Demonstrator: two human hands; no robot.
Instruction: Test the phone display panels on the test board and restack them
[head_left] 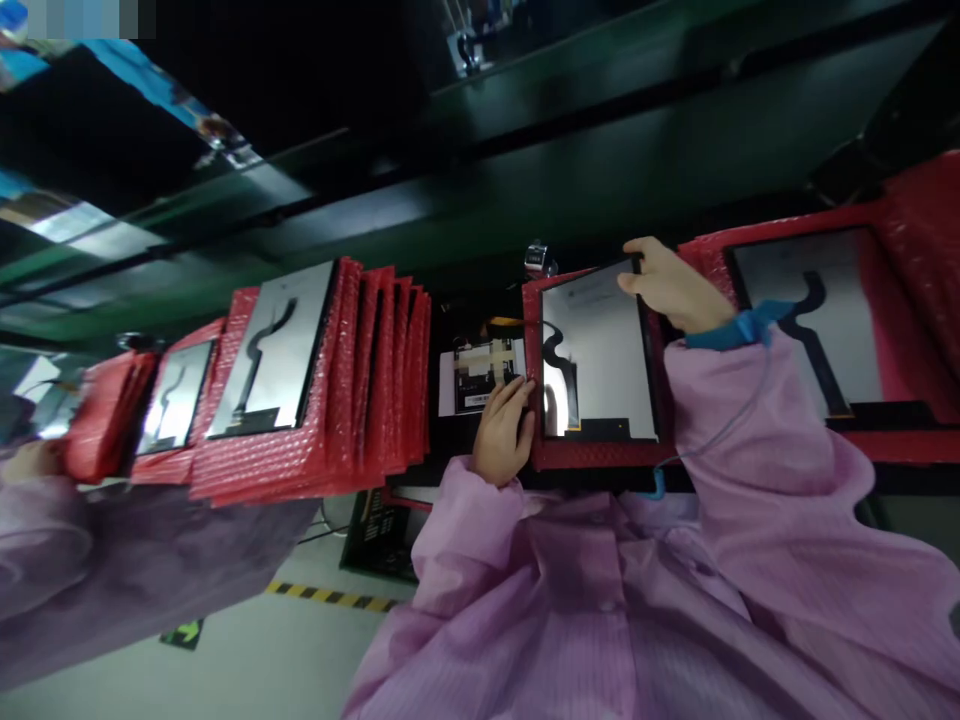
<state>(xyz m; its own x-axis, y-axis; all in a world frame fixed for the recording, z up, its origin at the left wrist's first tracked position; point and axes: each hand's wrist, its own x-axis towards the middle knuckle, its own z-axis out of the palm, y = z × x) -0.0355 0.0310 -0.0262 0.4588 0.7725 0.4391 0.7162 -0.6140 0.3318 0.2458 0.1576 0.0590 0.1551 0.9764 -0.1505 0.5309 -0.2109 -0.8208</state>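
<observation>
A silvery display panel (pixel 607 350) with a black curved flex cable lies on a red bubble-wrap bag (pixel 592 456) in front of me. My right hand (pixel 675 287), with a blue wrist strap (pixel 739 327), pinches the panel's upper right corner between thumb and fingers. Just left of the panel lies a small circuit board (pixel 486 365) with tape across it; a thin orange strip reaches from it toward the panel. Fingers outstretched, my left hand (pixel 504 432) rests at the board's lower edge, beside the red bag's left side. Nothing shows in its grasp.
Stacked red bags (pixel 375 380) stand left, another panel (pixel 274 350) on top. Farther left, a co-worker's hand (pixel 34 462) is beside more red bags (pixel 105 415). At right, a panel (pixel 817 330) lies on red wrap. A small metal device (pixel 536 260) sits behind the bench.
</observation>
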